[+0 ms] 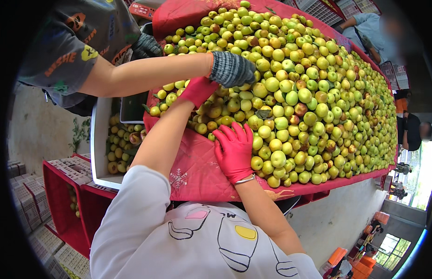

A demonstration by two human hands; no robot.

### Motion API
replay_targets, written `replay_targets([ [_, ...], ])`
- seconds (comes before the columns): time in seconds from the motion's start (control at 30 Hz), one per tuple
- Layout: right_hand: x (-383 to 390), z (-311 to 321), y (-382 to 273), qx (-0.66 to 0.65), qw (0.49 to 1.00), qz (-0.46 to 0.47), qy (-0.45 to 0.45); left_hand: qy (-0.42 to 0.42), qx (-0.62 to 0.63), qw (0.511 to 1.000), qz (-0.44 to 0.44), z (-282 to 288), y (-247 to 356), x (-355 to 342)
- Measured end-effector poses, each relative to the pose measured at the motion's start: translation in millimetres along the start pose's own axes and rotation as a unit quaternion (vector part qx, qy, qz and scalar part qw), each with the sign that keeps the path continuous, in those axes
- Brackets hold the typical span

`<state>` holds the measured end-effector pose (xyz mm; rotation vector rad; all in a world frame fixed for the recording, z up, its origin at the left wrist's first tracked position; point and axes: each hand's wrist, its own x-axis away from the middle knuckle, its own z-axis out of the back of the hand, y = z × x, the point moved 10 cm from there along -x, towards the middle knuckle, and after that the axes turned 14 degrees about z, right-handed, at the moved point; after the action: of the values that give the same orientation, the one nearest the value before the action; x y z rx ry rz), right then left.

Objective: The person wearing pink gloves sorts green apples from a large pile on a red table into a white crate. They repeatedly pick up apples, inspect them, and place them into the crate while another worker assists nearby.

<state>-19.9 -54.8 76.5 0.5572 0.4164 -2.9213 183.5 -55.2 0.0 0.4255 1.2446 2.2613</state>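
Small round yellow-green fruits (290, 96), jujubes by their look, lie heaped on a table with a red quilted cover (197, 158). My right hand (234, 153), in a pink-red glove, rests at the near edge of the heap. Its fingers are stretched out over the nearest fruits and hold nothing that I can see. Farther left, my left hand (199, 91) reaches to the heap in a matching glove. Its fingers are hidden behind a co-worker's hand in a grey knit glove (232, 69), which crosses above it and touches the fruits.
At the left stands a white-rimmed bin (100, 153) with browner fruits inside. Red crates (62, 200) are stacked below it. The co-worker (71, 56) stands at the far left, and another person (371, 37) is across the heap. A silver bracelet (245, 179) circles my right wrist.
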Motion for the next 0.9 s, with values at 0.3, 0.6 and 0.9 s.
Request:
replay_targets([
  [0.3, -1.2, -4.5, -4.9, -0.008, 1.000, 0.014, 0.004, 0.018, 0.187, 0.955, 0.227, 47.4, -39.4, 72.4],
  [0.6, -0.7, -1.2, -9.0, 0.008, 1.000, 0.021, -0.010, 0.012, -0.026, 0.882, 0.471, 267.0, -142.8, 370.6],
  [0.9, 1.4, -1.9, -9.2, 0.001, 1.000, 0.028, 0.003, -0.128, -0.172, 0.890, 0.401, 224.7, -123.3, 394.3],
])
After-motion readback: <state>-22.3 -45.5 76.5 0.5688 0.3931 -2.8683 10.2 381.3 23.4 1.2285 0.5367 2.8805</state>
